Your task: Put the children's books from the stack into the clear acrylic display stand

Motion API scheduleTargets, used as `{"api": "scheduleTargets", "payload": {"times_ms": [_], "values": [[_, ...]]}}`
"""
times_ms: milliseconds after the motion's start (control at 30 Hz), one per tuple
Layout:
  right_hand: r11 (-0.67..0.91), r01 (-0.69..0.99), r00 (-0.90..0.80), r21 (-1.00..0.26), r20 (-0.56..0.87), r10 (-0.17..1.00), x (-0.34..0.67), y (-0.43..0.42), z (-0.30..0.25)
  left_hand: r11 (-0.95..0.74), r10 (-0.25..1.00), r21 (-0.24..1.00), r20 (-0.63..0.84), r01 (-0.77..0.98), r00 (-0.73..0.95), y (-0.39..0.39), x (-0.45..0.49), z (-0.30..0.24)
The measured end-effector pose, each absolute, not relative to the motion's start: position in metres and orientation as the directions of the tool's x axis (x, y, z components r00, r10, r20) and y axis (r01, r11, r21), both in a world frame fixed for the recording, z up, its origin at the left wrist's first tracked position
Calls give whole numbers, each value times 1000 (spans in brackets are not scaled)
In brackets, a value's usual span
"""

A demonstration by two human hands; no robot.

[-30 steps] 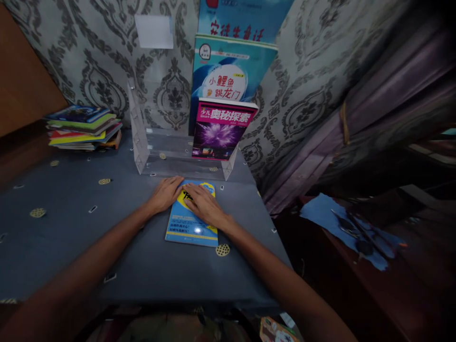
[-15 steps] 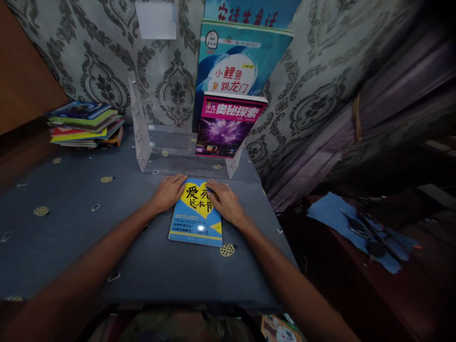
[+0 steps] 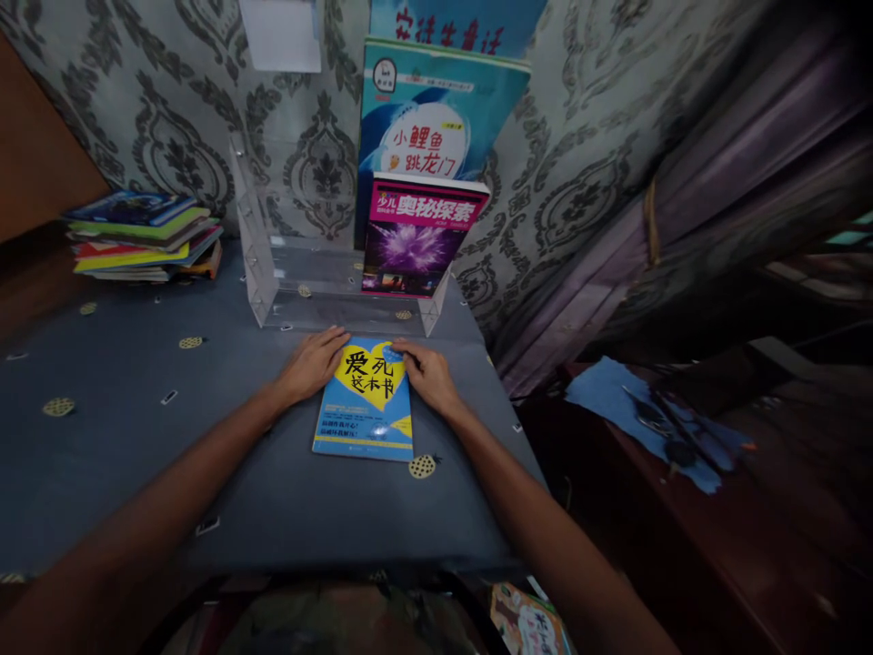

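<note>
A blue book [image 3: 365, 423] with a yellow heart on its cover lies face up on the patterned tablecloth. At its upper left edge, my left hand [image 3: 315, 364] rests with the fingers stretched forward, the fingertips by the corner. My right hand [image 3: 431, 375] is at the upper right corner, its fingers bent and closed on the book's edge, one finger reaching over the top. The thumb is partly hidden. Just beyond the book stands a clear acrylic rack [image 3: 255, 273]. On its right side are a purple book [image 3: 416, 241] in front and a teal book [image 3: 443, 100] behind.
A stack of several books [image 3: 146, 232] sits at the table's far left. Patterned wallpaper backs the table, with a white card [image 3: 283, 36] on it. Right of the table edge, a blue cloth [image 3: 607, 391] with dark tools lies on a reddish surface. A purple curtain [image 3: 614, 246] hangs there.
My right hand has slid off the cover's heart to the upper right corner, uncovering the print, and its fingers have bent. My left hand stays by the left edge. The view has shifted slightly.
</note>
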State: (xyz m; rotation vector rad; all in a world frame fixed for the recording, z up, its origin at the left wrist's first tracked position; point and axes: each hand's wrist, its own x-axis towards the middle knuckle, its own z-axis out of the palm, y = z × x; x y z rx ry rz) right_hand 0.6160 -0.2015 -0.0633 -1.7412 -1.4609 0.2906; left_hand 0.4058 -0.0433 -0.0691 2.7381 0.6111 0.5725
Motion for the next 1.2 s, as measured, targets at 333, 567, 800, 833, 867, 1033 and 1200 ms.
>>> {"api": "scheduleTargets", "payload": {"times_ms": [333, 567, 800, 833, 867, 1033, 1200], "values": [[8, 655, 345, -756, 308, 887, 621, -197, -65, -938, 265, 277, 189, 207, 946, -72, 419, -43], [28, 680, 323, -733, 334, 886, 620, -198, -66, -948, 105, 316, 238, 25, 966, -108, 429, -45], [45, 763, 252, -645, 360, 898, 615, -202, -63, -959, 33, 284, 186, -21, 982, -114, 424, -44], [45, 775, 242, -630, 362, 900, 614, -202, -62, -963, 34, 271, 176, -16, 984, -113, 424, -44], [45, 786, 235, -617, 365, 901, 614, -202, -62, -965, 35, 262, 172, -11, 984, -113, 424, -45], [54, 804, 223, -593, 384, 896, 613, -201, -63, -964, 42, 267, 185, -9, 982, -113, 425, -48], [59, 809, 211, -585, 384, 899, 615, -200, -67, -971, 41, 240, 191, -6, 981, -113, 425, -48]]}}
